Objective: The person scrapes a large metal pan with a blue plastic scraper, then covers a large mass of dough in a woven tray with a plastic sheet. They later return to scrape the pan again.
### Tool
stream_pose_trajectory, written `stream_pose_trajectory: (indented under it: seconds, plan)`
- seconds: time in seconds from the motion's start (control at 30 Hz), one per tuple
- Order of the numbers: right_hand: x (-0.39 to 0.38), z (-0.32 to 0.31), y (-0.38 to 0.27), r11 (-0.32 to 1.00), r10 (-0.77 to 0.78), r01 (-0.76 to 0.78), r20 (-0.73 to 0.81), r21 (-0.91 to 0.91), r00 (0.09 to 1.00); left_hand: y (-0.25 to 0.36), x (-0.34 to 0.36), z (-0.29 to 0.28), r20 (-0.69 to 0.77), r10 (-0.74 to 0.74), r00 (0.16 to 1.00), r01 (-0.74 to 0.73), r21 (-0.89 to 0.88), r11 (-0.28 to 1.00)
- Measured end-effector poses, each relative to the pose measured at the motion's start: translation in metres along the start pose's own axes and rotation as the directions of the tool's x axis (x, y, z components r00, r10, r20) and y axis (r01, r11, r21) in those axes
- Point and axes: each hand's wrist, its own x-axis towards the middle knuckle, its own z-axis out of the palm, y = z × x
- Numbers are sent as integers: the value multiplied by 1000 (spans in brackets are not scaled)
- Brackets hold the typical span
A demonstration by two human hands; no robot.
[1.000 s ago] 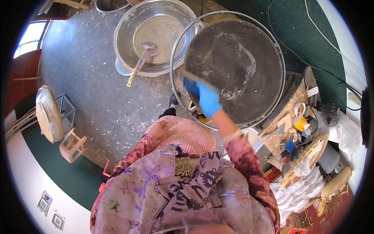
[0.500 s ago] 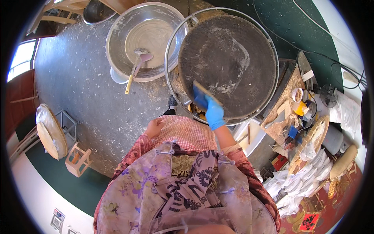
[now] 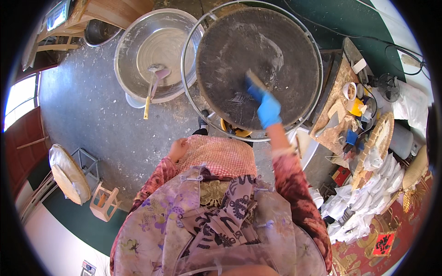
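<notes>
My right hand [image 3: 269, 110], in a blue glove, grips a blue brush [image 3: 254, 86] with a tan edge. The brush lies against the large round dark griddle [image 3: 230, 50], left of its middle; motion blurs it slightly. Pale streaks and a curved whitish mark show on the griddle's surface. A metal ring [image 3: 183, 69] runs around the griddle, apart from its edge. My bare left hand [image 3: 179, 149] rests at the left side of the red checked apron [image 3: 212, 154] with its fingers curled in and nothing visible in them.
Left of the griddle stands a wide metal basin [image 3: 124, 60] of pale batter, with a yellow-handled ladle [image 3: 148, 99] and a pinkish spoon [image 3: 161, 75]. At right, a board [image 3: 334, 115] carries cups and tools. A wooden stool [image 3: 105, 202] and a covered round tray [image 3: 69, 177] stand left.
My right hand has moved the brush from the griddle's near left edge inward, to the right and away from me. My left hand stays by the apron. The whole view has shifted slightly.
</notes>
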Motion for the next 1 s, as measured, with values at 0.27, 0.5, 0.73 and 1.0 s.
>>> stream_pose_trajectory:
  seconds: [0.27,0.5,0.73,1.0]
  plan:
    - [42,-36,20,921,-47,54,-27,387,999,22,-26,19,-19,-102,995,103,34,994]
    - [33,-20,43,969,56,-62,32,238,998,47,-22,74,-19,-172,985,172,-8,985]
    - [161,-139,198,927,326,-341,-116,-156,938,57,-31,118,33,-115,993,112,83,990]
    - [-61,-88,139,978,64,-83,102,193,993,65,1,116,2,-124,992,124,87,989]
